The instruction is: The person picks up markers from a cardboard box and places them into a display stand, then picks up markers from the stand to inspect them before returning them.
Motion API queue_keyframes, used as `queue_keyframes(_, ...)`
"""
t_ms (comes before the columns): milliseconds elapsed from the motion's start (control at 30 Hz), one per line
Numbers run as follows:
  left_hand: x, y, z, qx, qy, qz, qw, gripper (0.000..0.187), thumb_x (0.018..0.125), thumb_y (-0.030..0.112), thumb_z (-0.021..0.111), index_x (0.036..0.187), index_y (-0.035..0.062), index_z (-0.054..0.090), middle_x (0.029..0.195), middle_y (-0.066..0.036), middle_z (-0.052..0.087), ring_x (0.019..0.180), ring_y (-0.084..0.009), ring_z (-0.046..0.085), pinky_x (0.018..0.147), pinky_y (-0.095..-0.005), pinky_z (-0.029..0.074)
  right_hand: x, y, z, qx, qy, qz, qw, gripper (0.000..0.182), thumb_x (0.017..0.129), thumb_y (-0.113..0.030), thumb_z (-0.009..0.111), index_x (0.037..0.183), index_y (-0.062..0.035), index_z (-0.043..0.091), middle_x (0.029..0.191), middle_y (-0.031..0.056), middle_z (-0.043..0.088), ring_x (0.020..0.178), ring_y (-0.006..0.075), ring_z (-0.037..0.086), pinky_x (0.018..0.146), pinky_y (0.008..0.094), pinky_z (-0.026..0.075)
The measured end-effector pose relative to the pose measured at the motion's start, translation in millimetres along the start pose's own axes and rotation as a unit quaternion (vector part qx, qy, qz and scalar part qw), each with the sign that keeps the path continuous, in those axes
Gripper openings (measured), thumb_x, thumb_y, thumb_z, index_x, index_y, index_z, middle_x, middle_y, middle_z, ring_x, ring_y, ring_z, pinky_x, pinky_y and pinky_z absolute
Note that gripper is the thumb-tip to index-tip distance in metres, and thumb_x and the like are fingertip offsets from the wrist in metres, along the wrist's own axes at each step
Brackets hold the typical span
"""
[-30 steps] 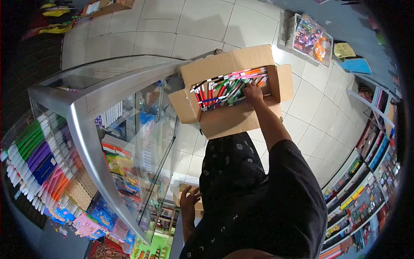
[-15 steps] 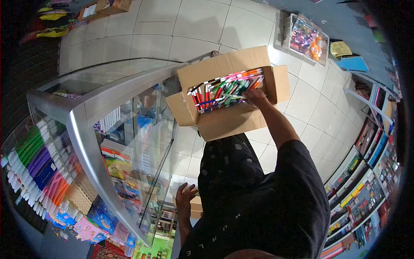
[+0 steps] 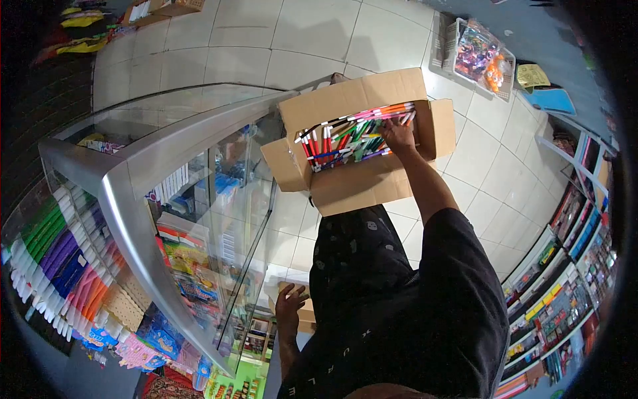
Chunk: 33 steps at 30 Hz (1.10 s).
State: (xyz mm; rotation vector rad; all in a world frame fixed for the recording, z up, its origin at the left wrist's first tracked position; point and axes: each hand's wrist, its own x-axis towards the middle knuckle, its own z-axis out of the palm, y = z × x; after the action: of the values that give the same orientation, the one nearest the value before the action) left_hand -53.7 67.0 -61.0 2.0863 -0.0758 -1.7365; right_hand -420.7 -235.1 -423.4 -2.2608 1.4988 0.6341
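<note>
Carton (image 3: 362, 191) mouth up, flaps spread outward, likely to keep the reach clear; its support is hidden. Colored pens (image 3: 359, 141) loose inside, beneath and left of right hand (image 3: 399, 135), well apart from left hand (image 3: 290, 307). Right: fingers bent down among pens at the carton's right end; grip can't be told. Left: released, half-curled, near the glass case (image 3: 124, 223).

- A shop, by its metal-framed glass display case (image 3: 117, 174) at the left, filled with colourful packaged goods
- Rows of green, purple, blue, pink and orange white-tipped items (image 3: 58, 243) behind the glass
- Curved, tightly stocked shelves (image 3: 555, 302) at the right
- White plastic basket of bagged goods (image 3: 480, 60) on pale floor tiles (image 3: 312, 26)
</note>
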Motion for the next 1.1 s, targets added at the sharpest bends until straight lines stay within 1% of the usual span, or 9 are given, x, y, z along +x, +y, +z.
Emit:
queue_keyframes(67,0.4,3.4,0.4,0.004,0.013,-0.021,1.0,0.047,0.095,0.029,0.055,0.13,0.0008,0.041,0.119,-0.017,0.062,0.1,-0.023,0.064,0.087,-0.0343,0.049,3.5,-4.5,2.6,0.031,0.009,0.033,0.999,0.022,0.093,-0.022,0.048,0.11,-0.0186,0.061,0.113,0.0072,0.059,0.114,0.0224,0.054,0.079,0.0414,0.054)
queue_keyframes(167,3.3,1.6,-0.7,0.007,0.013,-0.02,1.0,0.046,0.095,0.027,0.055,0.13,0.0012,0.041,0.119,-0.017,0.062,0.1,-0.0225,0.065,0.087,-0.0341,0.048,-0.1,-5.0,-1.4,-0.021,0.082,-0.022,0.996,0.019,0.09,-0.021,0.049,0.1,-0.0213,0.065,0.108,0.003,0.06,0.101,0.0255,0.06,0.074,0.0416,0.056)
queue_keyframes(367,2.6,0.9,-7.2,0.001,0.011,-0.003,1.0,0.044,0.095,0.027,0.054,0.13,0.002,0.044,0.119,-0.016,0.063,0.099,-0.0221,0.065,0.086,-0.0334,0.049,9.7,1.4,18.4,-0.032,0.035,0.005,0.999,0.019,0.087,-0.022,0.05,0.091,-0.0136,0.068,0.098,0.006,0.068,0.096,0.0215,0.065,0.067,0.042,0.055)
queue_keyframes(500,5.2,-3.6,-15.2,0.01,0.002,0.027,1.0,0.044,0.096,0.028,0.053,0.13,0.0024,0.044,0.118,-0.016,0.063,0.099,-0.0223,0.065,0.086,-0.0342,0.049,-1.8,0.8,-8.9,-0.028,-0.009,0.023,0.999,0.018,0.085,-0.02,0.052,0.08,-0.0129,0.068,0.085,0.0077,0.07,0.076,0.0231,0.069,0.062,0.0392,0.054)
queue_keyframes(600,-0.2,8.3,-14.3,0.024,0.006,0.046,0.999,0.046,0.096,0.031,0.054,0.131,0.0021,0.044,0.118,-0.016,0.064,0.098,-0.0229,0.065,0.086,-0.0349,0.049,-10.5,5.7,-14.1,0.0,0.0,-0.016,1.0,0.019,0.089,-0.018,0.05,0.088,-0.0104,0.067,0.087,0.0105,0.07,0.081,0.0257,0.069,0.064,0.0399,0.056)
queue_keyframes(667,1.7,4.4,-22.1,0.011,0.0,0.062,0.998,0.047,0.096,0.032,0.054,0.131,0.0021,0.044,0.117,-0.016,0.063,0.098,-0.0238,0.065,0.086,-0.0352,0.049,-10.8,12.8,4.0,0.044,0.016,-0.005,0.999,0.021,0.082,-0.032,0.062,0.089,-0.0127,0.068,0.085,0.0104,0.068,0.081,0.0266,0.068,0.065,0.0416,0.055)
queue_keyframes(767,4.7,-0.2,-34.4,-0.001,-0.004,0.09,0.996,0.048,0.095,0.033,0.055,0.131,0.0022,0.044,0.117,-0.017,0.064,0.097,-0.0237,0.065,0.085,-0.0349,0.049,-37.6,-2.8,-48.7,0.19,-0.033,0.048,0.98,0.031,0.083,-0.038,0.064,0.095,-0.0097,0.067,0.088,0.0176,0.067,0.081,0.0349,0.066,0.069,0.0448,0.053)
queue_keyframes(933,4.9,0.6,-48.8,-0.018,-0.003,0.14,0.99,0.048,0.094,0.032,0.056,0.13,0.0022,0.044,0.116,-0.016,0.064,0.095,-0.0217,0.066,0.083,-0.0331,0.05,-79.2,-29.6,-98.7,0.317,0.076,0.008,0.945,0.041,0.084,-0.042,0.064,0.076,-0.0023,0.064,0.071,0.0259,0.061,0.069,0.0415,0.063,0.059,0.0493,0.048)
queue_keyframes(1100,14.3,-6.9,-69.5,-0.023,-0.041,0.212,0.976,0.044,0.094,0.029,0.058,0.129,0.0045,0.046,0.113,-0.012,0.066,0.089,-0.0179,0.066,0.076,-0.0297,0.048,-91.9,-54.9,-95.2,0.375,0.092,0.003,0.923,0.038,0.083,-0.042,0.066,0.08,-0.0045,0.063,0.066,0.0168,0.061,0.063,0.0317,0.061,0.056,0.0443,0.046)
